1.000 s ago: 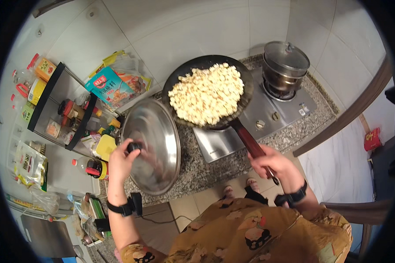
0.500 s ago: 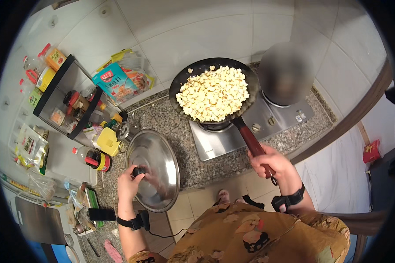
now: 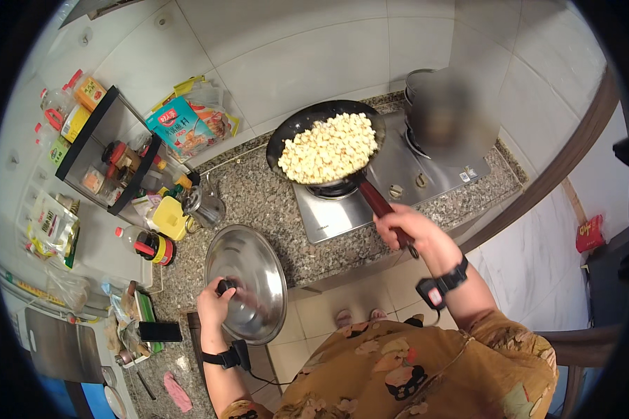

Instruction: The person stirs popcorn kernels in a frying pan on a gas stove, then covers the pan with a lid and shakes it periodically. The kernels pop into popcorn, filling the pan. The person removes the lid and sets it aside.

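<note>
My right hand (image 3: 407, 227) is wrapped round the dark red handle of a black frying pan (image 3: 286, 133). Inside the pan lies a heap of popcorn (image 3: 328, 148), gathered toward the right and near side, while bare black surface shows along the far left. The pan is above the left burner of a steel gas stove (image 3: 342, 220); whether it touches the burner I cannot tell. My left hand (image 3: 215, 302) grips the black knob of a round steel lid (image 3: 251, 258), held tilted at the counter's front edge. Both wrists wear black straps.
A blurred dark pot (image 3: 440, 115) stands at the right burner. Left of the lid are a glass jug (image 3: 206, 207), a yellow-lidded container (image 3: 171, 218) and a sauce bottle (image 3: 162, 253). A spice rack (image 3: 108, 157) and food packets (image 3: 182, 129) line the wall. A phone (image 3: 160, 332) lies at lower left.
The pan has dropped toward the stove and shifted slightly left, and my right hand with it. The popcorn has shifted within the pan. The lid has moved slightly nearer to me.
</note>
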Demonstrator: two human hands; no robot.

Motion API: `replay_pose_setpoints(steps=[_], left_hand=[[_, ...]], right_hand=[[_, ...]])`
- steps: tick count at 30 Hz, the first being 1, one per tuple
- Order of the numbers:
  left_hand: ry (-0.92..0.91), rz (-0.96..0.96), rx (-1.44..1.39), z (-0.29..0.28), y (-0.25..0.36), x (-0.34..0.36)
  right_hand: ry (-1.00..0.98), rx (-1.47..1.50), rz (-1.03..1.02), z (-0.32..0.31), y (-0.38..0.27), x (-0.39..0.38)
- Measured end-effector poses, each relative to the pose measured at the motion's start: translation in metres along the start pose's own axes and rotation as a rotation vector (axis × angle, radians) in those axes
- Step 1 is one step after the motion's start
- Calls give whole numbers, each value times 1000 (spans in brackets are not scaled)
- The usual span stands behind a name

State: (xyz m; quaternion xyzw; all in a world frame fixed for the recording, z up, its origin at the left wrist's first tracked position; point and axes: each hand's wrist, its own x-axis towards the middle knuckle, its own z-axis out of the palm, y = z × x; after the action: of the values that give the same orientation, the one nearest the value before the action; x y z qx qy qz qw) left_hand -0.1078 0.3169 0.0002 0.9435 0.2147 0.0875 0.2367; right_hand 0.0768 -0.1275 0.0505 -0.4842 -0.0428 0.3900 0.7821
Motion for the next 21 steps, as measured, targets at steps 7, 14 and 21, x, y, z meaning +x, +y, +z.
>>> replay_pose_setpoints(steps=[7,14,21], left_hand=[[18,34,-76,-17,3,11],[-6,94,42,-25,1,20],[-63,103,6,-19,0,26]], right_hand=[[38,-38,-194,11,20,18],[43,23,-221,30,22,16],[278,-52,-244,57,0,17]])
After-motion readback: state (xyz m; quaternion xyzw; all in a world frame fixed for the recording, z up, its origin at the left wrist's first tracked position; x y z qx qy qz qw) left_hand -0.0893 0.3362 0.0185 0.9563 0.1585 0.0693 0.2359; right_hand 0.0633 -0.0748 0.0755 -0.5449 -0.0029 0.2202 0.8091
